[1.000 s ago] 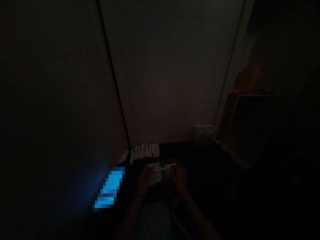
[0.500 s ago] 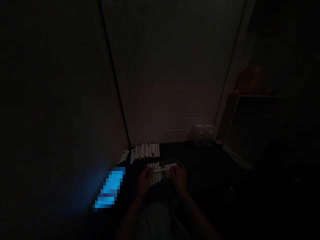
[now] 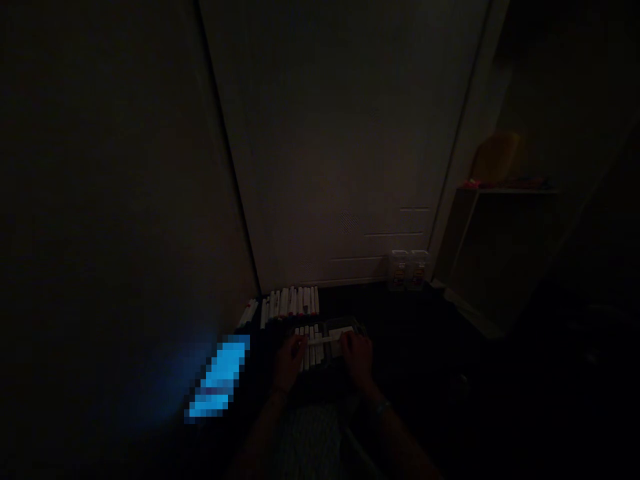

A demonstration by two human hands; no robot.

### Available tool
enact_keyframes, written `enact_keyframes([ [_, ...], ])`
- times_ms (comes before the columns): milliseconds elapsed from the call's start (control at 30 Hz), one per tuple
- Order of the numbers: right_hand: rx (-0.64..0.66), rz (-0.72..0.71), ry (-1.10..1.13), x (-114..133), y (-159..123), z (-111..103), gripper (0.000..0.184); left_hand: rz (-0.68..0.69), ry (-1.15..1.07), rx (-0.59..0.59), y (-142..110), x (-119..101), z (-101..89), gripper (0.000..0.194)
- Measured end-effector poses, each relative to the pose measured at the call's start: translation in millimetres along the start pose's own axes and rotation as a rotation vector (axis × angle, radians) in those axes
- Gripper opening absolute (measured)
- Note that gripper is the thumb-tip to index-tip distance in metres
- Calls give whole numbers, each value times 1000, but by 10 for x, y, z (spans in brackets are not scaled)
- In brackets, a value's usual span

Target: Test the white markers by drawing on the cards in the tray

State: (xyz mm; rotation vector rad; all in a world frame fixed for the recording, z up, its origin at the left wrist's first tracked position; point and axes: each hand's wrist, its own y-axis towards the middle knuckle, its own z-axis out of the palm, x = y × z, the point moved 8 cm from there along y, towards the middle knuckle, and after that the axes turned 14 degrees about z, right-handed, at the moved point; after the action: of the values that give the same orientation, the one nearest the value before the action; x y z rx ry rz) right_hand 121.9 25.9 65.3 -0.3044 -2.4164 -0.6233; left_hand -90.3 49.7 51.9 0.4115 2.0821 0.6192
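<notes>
Holding one white marker [image 3: 326, 339] crosswise between them, the left hand [image 3: 289, 360] and the right hand [image 3: 357, 357] each pinch an end of it, low in the middle of a very dark view. The left fingertips close on its left end and the right fingertips on its right end, a two-ended grip that looks suited to pulling or seating a cap, though the dimness hides whether any cap is loose. The marker hangs just above an open dark case [image 3: 327, 347] on the floor, where a short row of markers [image 3: 311, 350] lies side by side, lengthwise away from the person, so the held one crosses them at a right angle.

Beyond the case a longer row of white markers [image 3: 293, 301] lies against the foot of a pale door [image 3: 345, 147], packed parallel, with a few loose ones [image 3: 247, 312] angled off at its left end (their coloured caps barely show). Laid out like this, both rows stay within easy reach of the hands.

To the left, a bright blue glowing patch [image 3: 220, 377] lies on the floor beside a wall [image 3: 110, 220]; it is too blocky to name. Two small clear containers [image 3: 409, 270] stand by the door's right corner, well apart from the hands, and a low shelf unit [image 3: 495, 247] with a yellowish object [image 3: 497, 160] on top sits further right.
</notes>
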Motion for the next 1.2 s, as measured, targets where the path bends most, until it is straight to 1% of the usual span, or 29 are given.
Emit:
enact_keyframes([
  [167,18,2,9,5,8,11,27,-6,-24,-2,-2,27,7,34],
  [600,-29,-24,7,8,-17,-11,28,15,18,-19,2,-20,-20,36],
  [900,-8,-9,-11,3,-3,2,27,0,8,19,-1,-20,7,37],
  [1100,28,4,-17,9,6,11,24,-14,-17,-8,4,-46,-19,37],
  [1200,30,13,-24,7,9,2,24,-13,-4,1,7,-74,-22,38],
])
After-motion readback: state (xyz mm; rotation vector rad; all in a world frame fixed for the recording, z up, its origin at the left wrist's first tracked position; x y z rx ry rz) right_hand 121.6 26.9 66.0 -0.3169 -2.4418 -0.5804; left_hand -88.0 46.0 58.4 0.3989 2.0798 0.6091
